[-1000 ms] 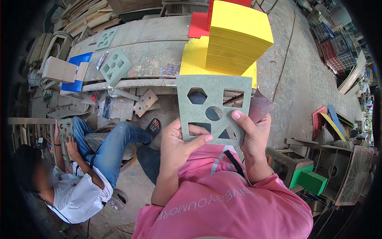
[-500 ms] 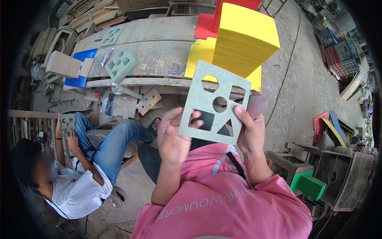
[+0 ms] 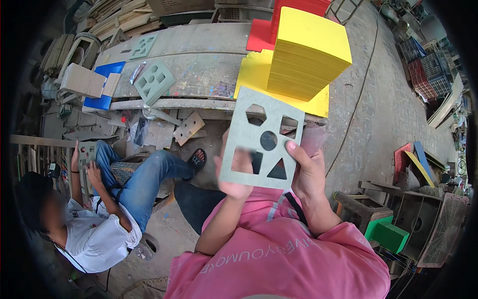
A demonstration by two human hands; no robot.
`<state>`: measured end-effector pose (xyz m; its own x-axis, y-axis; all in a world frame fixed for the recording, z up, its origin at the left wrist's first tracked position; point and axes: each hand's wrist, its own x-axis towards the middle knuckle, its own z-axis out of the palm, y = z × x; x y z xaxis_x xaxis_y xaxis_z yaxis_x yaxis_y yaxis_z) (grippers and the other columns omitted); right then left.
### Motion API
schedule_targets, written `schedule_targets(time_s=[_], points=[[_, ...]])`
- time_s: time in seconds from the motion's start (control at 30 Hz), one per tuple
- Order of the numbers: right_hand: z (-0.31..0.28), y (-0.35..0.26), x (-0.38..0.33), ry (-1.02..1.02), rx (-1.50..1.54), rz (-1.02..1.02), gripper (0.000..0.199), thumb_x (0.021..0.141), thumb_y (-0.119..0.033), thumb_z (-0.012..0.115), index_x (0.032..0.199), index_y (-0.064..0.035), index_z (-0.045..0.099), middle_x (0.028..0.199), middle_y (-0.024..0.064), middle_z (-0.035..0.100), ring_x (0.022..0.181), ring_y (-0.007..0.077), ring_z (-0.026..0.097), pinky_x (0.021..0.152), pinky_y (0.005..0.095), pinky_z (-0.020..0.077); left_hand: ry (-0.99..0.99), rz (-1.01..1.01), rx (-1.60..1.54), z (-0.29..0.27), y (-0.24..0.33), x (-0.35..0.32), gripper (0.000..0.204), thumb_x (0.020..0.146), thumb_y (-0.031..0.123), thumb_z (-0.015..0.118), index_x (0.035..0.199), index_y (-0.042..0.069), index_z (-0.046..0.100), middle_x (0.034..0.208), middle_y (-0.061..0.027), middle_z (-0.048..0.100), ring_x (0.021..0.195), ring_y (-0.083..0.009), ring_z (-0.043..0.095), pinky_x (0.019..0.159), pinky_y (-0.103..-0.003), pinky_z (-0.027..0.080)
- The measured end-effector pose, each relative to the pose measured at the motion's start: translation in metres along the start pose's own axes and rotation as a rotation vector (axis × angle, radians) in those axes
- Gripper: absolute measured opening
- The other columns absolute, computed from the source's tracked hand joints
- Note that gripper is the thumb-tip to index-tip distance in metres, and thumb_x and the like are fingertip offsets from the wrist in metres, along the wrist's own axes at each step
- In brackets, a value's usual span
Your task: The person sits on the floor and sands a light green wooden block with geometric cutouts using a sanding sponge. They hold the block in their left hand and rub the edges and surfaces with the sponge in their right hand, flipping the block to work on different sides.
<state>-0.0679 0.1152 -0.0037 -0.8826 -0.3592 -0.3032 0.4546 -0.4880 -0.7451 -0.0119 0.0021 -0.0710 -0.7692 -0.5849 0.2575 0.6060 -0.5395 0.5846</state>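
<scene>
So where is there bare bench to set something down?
Bare bench top shows between the green panel stack and the yellow sheet. Crowded: left, around the blue board; right, around the yellow stack and red stack.

My left hand (image 3: 236, 190) is hiding partly behind the grey-green board (image 3: 244, 134), blurring where it's showing through — the far red stack (image 3: 301, 4) is running out of view.

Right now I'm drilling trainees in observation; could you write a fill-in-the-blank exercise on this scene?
1. The right hand holds the panel with its ____ on the face toward the camera.
2. The panel's central hole is shaped like a ____.
3. Part of the left hand shows through the panel's lower-____ hole.
4. The tall stack just beyond the panel is coloured ____.

Missing words: thumb; circle; left; yellow.
</scene>
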Motion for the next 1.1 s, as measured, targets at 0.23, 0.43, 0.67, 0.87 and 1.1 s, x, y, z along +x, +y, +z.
schedule_targets(time_s=[0.23, 0.43, 0.67, 0.87, 1.1], points=[[0.001, -0.002, -0.010, -0.044, -0.097, -0.094, 0.042, 0.082, 0.000, 0.071, 0.120, 0.0014, 0.055, 0.111, 0.0114, 0.065, 0.099, 0.0185, 0.064, 0.088, 0.0325, 0.0502, 0.003, -0.123, 0.088, -0.006, 0.012, 0.005, 0.067, 0.076, 0.010, 0.082, 0.132, -0.005, 0.048, 0.116, -0.0147, 0.063, 0.107, -0.0221, 0.062, 0.091, -0.034, 0.052], [0.001, -0.013, -0.025, -0.005, -0.320, -0.269, 0.054, 0.074, 0.000, 0.075, 0.123, 0.0014, 0.051, 0.106, 0.0097, 0.062, 0.096, 0.0191, 0.060, 0.086, 0.0329, 0.0476, -0.054, -0.231, -0.006, 0.007, 0.027, 0.004, 0.071, 0.075, 0.009, 0.082, 0.135, -0.004, 0.046, 0.094, -0.0094, 0.068, 0.096, -0.0192, 0.064, 0.087, -0.031, 0.051], [0.000, -0.018, -0.029, -0.074, -0.254, -0.222, 0.048, 0.075, 0.000, 0.076, 0.118, 0.0013, 0.054, 0.101, 0.0089, 0.064, 0.092, 0.0175, 0.061, 0.081, 0.0320, 0.0491, -0.267, -0.271, -0.270, 0.014, 0.028, 0.012, 0.086, 0.074, 0.004, 0.082, 0.145, 0.005, 0.033, 0.094, -0.0073, 0.063, 0.091, -0.0152, 0.058, 0.083, -0.031, 0.045], [0.007, -0.018, -0.024, -0.101, -0.076, -0.106, 0.042, 0.077, 0.001, 0.078, 0.114, 0.0006, 0.058, 0.098, 0.0067, 0.067, 0.087, 0.0147, 0.063, 0.078, 0.0296, 0.0508, -0.216, -0.298, -0.432, 0.014, 0.021, 0.003, 0.087, 0.074, 0.002, 0.081, 0.146, 0.008, 0.032, 0.094, -0.0048, 0.061, 0.091, -0.0153, 0.057, 0.083, -0.030, 0.045], [-0.028, -0.009, -0.009, -0.203, -0.111, 0.156, 0.039, 0.075, -0.006, 0.080, 0.108, -0.0027, 0.059, 0.088, 0.0015, 0.064, 0.064, 0.0082, 0.058, 0.053, 0.0208, 0.0436, -0.099, -0.101, -0.184, 0.001, 0.025, 0.007, 0.085, 0.075, 0.002, 0.081, 0.144, 0.002, 0.032, 0.092, -0.0031, 0.063, 0.091, -0.0159, 0.060, 0.085, -0.029, 0.047]])
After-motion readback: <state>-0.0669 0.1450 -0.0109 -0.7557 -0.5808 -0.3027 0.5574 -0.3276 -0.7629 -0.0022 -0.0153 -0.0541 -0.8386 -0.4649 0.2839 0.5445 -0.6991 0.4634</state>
